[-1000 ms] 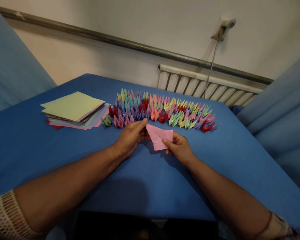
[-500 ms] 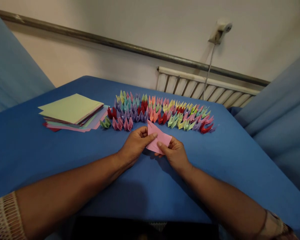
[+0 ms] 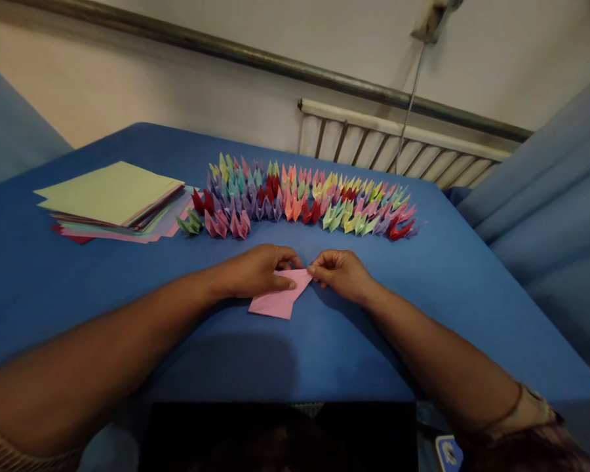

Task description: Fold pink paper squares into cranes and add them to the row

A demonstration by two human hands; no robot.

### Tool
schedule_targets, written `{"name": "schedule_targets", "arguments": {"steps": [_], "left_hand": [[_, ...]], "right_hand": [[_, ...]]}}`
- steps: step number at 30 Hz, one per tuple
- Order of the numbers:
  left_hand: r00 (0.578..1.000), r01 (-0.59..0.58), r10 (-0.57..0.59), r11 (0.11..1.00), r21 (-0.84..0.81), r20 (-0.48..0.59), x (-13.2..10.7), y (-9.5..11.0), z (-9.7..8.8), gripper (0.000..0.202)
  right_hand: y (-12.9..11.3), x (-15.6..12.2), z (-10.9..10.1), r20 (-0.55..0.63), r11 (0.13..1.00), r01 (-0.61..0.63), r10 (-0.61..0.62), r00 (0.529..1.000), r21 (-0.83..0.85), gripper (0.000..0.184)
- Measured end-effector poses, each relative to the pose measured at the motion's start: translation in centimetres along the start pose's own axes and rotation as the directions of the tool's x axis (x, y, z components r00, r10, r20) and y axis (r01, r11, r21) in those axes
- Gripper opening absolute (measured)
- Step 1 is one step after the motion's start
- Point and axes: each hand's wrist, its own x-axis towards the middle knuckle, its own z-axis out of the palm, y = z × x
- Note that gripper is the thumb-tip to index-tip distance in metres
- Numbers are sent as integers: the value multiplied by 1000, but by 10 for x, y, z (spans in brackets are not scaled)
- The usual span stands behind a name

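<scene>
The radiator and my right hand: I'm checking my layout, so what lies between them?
In the head view, rows of folded paper figures stand before the radiator, with bare blue cloth between them and the right hand.

The pink piece [image 3: 274,304] is of thin paper, matt and smooth, with crisp folds. The small folded figures [image 3: 294,208] seem to be of similar paper, and the stacked sheets [image 3: 109,191] also look like matt paper. The table cover [image 3: 349,360] appears to be smooth cloth with little shine. The pipe [image 3: 226,57] looks like worn metal, slightly glossy; the curtain [image 3: 560,223] is soft cloth, the left sleeve [image 3: 10,453] openwork knit.
</scene>
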Motion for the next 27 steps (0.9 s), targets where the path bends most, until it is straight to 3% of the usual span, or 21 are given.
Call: {"name": "schedule_targets", "arguments": {"steps": [4, 7, 9, 12, 16, 18, 22, 27], "left_hand": [[977, -192, 215, 906, 377, -18, 3, -4, 6, 38], [940, -305, 339, 803, 513, 29, 1, 1, 9, 29], [943, -307, 326, 780, 545, 64, -3, 6, 12, 20], [956, -293, 262, 804, 518, 134, -7, 10, 15, 26], [967, -254, 224, 848, 466, 119, -6, 8, 18, 23], [977, -213, 202, 862, 460, 72, -5, 7, 19, 21], [979, -191, 200, 860, 473, 30, -2, 5, 19, 24], [976, -199, 217, 815, 545, 33, 1, 5, 19, 26]], "right_hand": [[2, -5, -3, -80, 915, 38, -76, 994, -403, 18], [2, -8, -9, -91, 810, 63, -143, 986, -583, 15], [6, -10, -16, -98, 783, 90, -189, 977, -616, 12], [13, -13, -28, -47, 767, 173, -256, 965, -618, 10], [8, -25, -36, 147, 692, 349, -335, 931, -632, 32], [1, -33, -35, 266, 621, 408, -312, 912, -670, 41], [-9, -46, -29, 328, 465, 413, -257, 909, -783, 49], [-10, -49, -29, 343, 402, 416, -243, 907, -816, 51]]}}
